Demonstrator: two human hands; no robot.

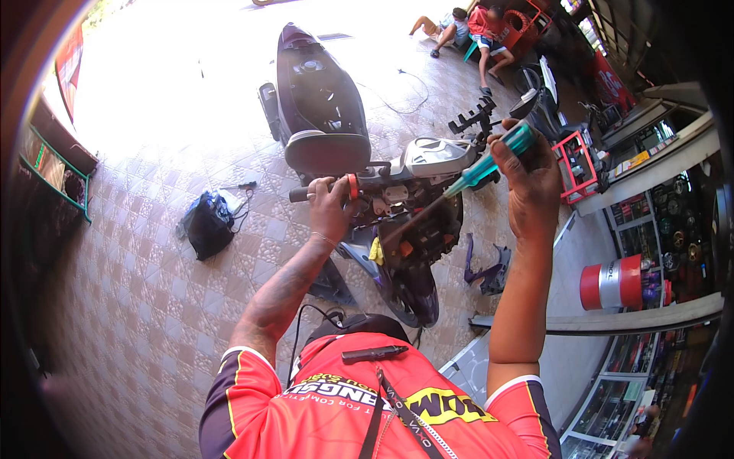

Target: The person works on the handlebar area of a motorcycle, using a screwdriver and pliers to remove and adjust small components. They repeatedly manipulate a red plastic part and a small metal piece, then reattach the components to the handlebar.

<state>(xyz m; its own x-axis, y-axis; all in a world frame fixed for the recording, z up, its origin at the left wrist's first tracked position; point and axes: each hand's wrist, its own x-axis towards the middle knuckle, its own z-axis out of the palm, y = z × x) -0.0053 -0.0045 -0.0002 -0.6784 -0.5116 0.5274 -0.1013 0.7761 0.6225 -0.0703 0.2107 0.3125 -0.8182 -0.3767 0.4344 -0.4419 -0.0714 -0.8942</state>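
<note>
A screwdriver [501, 159] with a see-through teal handle is in my right hand [533, 187], its fingers closed round the handle. Its thin shaft slants down and left over the scooter's front, slightly blurred; I cannot tell whether the tip touches anything. My left hand [330, 206] is closed on the handlebar [300, 194], beside an orange-red ring [353, 186]. The scooter's front is stripped, with wiring and dark parts [420, 237] exposed. A silver-grey cover [437, 155] sits between the bars, and a yellow cloth [376, 251] hangs near the front fender [413, 294].
A black bag [210, 229] lies on the tiled floor [153, 306] to the left. Loose dark panels [489, 269] rest right of the wheel. Glass display cases [612, 398] and a red-and-white drum [612, 281] line the right. Two people [489, 34] sit at the far right.
</note>
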